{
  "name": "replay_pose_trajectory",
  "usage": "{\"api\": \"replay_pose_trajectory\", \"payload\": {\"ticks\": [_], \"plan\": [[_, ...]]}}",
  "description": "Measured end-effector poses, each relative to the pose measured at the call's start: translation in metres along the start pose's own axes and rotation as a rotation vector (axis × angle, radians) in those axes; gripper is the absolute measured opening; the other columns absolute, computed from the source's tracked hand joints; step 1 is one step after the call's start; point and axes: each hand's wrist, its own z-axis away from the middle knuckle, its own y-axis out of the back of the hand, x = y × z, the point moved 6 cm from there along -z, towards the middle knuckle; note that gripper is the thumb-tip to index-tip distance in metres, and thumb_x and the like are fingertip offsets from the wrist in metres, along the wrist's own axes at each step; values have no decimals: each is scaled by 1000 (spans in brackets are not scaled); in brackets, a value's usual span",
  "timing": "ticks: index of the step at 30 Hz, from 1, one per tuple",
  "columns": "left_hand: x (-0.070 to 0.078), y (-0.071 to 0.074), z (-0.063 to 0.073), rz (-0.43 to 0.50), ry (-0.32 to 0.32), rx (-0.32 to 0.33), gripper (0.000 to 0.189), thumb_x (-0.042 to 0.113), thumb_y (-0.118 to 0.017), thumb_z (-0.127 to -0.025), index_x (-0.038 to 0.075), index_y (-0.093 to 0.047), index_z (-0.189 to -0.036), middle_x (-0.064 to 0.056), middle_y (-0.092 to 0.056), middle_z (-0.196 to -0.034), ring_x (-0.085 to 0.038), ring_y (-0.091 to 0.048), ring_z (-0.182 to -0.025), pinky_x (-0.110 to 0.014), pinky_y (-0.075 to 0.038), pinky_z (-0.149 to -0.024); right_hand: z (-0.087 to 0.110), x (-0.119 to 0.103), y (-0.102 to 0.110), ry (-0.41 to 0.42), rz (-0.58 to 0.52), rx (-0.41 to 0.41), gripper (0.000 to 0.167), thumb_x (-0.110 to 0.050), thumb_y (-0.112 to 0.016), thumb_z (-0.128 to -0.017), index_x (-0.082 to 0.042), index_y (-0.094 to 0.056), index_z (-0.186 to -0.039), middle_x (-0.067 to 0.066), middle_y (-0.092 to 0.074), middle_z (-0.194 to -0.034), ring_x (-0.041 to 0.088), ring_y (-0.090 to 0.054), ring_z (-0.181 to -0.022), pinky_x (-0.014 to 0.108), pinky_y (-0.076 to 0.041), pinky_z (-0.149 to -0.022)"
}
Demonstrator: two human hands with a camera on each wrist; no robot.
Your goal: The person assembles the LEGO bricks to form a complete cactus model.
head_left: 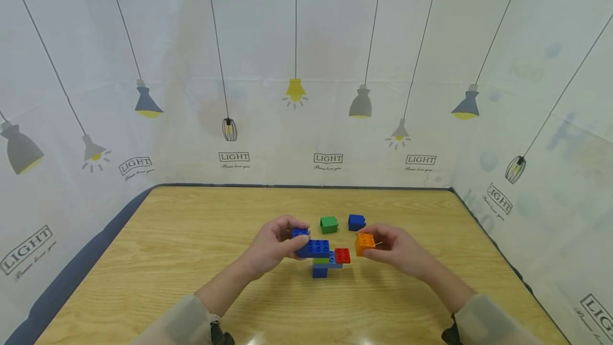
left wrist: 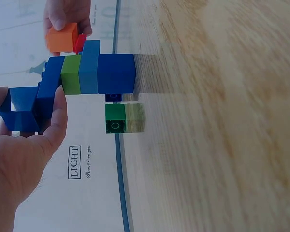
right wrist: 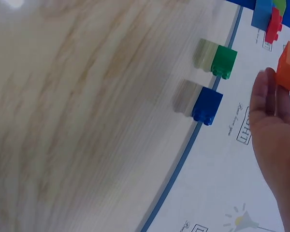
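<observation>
A stepped stack of toy building bricks stands on the table, with a dark blue brick [head_left: 320,272] at its base. Above that come a light blue brick [left wrist: 90,67], a lime green brick [left wrist: 71,75] and a longer blue brick [head_left: 316,249]. Another blue brick [left wrist: 20,108] sits at the upper left end, and a red brick [head_left: 342,255] rests on the right side. My left hand [head_left: 272,246] grips the stack's upper left end, thumb and fingers around the blue bricks. Right of the stack, my right hand [head_left: 397,249] pinches an orange brick [head_left: 365,244], held apart from the red one.
Behind the stack, a loose green brick [head_left: 329,224] and a loose blue brick [head_left: 356,222] lie on the wooden table [head_left: 201,212]. A pale sheet printed with hanging lamps [head_left: 258,41] rises around the table's back and sides.
</observation>
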Motion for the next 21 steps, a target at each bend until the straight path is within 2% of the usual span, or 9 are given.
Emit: {"api": "replay_pose_trajectory", "payload": {"ticks": [5,8,14,21], "plan": [[0,0,0,-1,-1,1,34,19,-72,-109,1,-66,-137,-12,-68,-123,-22,-69,-105,-33,-69,-83,-4,-2,-12,-26,-40,-25,45,-26,-77,-105,-13,-66,-146,18,-69,-138,31,-73,-114,28,-65,-94],[0,0,0,6,2,1,33,19,-72,-108,2,-67,-136,-11,-68,-123,-22,-70,-105,-34,-69,-83,-6,-3,-18,-33,-41,-29,47,-28,-78,-105,-14,-65,-148,18,-67,-142,31,-72,-115,33,-66,-96],[-1,-1,0,14,-2,-2,34,20,-73,-108,2,-67,-136,-9,-68,-122,-22,-70,-104,-34,-69,-83,-9,-5,-23,-46,-26,-28,47,-30,-77,-105,-17,-65,-150,16,-67,-144,29,-72,-112,32,-65,-94],[-1,0,0,5,-5,5,34,20,-73,-107,3,-67,-136,-9,-69,-122,-21,-70,-104,-35,-69,-83,-10,-5,-25,-47,-20,-30,47,-31,-76,-106,-17,-66,-150,17,-66,-146,27,-74,-113,36,-66,-96]]}}
